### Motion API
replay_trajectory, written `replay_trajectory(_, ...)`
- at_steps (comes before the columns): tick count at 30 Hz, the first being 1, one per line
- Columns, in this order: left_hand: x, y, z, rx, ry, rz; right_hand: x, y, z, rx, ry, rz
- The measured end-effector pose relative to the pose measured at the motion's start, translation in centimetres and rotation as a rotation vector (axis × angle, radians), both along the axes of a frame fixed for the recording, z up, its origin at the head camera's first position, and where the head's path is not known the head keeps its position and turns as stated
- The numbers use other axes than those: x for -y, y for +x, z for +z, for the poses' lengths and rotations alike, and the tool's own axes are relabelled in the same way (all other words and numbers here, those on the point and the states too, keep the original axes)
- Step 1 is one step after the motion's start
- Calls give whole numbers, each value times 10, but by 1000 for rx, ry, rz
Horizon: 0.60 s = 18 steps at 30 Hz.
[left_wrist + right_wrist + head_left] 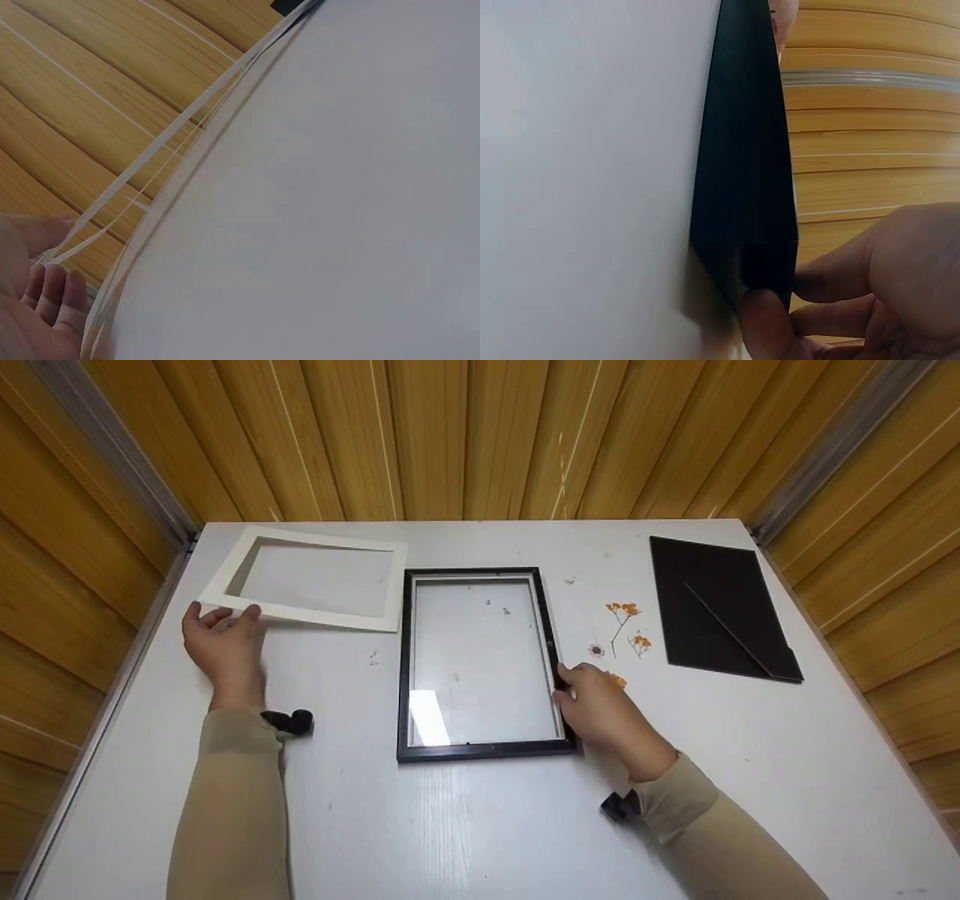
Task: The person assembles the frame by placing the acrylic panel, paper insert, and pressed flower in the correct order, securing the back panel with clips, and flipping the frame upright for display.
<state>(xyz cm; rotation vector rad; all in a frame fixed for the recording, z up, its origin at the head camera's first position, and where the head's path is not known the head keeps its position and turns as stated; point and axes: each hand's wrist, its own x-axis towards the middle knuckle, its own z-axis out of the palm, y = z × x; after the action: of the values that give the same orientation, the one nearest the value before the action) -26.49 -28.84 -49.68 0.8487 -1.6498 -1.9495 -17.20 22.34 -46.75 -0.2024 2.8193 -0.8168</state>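
My left hand [225, 654] pinches a white picture mat [322, 619] by its near left corner. The mat is tilted, its near edge raised off the white table. In the left wrist view the mat [154, 150] shows edge-on as a thin strip, held between thumb and fingers of the left hand [34, 300]. A black picture frame [487, 749] with clear glazing lies in the middle, a light reflected in its lower left. My right hand [609, 716] grips its right side near the lower corner. The right wrist view shows the frame's dark side [742, 150] beside the right hand's fingers [840, 274].
Dried orange flowers [622, 609] and a small pinkish bloom [596, 650] lie right of the frame, one orange piece [616, 679] partly behind the right hand. A black backing board [720, 615] with a stand lies farther right. Wood-patterned panels [480, 442] surround the white table [360, 825].
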Motion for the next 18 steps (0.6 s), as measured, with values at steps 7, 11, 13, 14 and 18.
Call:
replay_trajectory(7,-1,5,6,-169,267,10,5,-1,-6,-31,-35,-37)
replay_trajectory(11,-3,9,7,-221,367,-49,8,1,-10,-57,-37,-36)
replay_trajectory(13,-3,10,8,-217,373,-60,8,2,-10,-65,-32,-36)
replay_trajectory(14,-3,10,8,-217,372,-60,8,2,-9,-68,-28,-35)
replay_trajectory(18,-3,11,11,-239,358,-26,9,1,-8,-65,-19,-35)
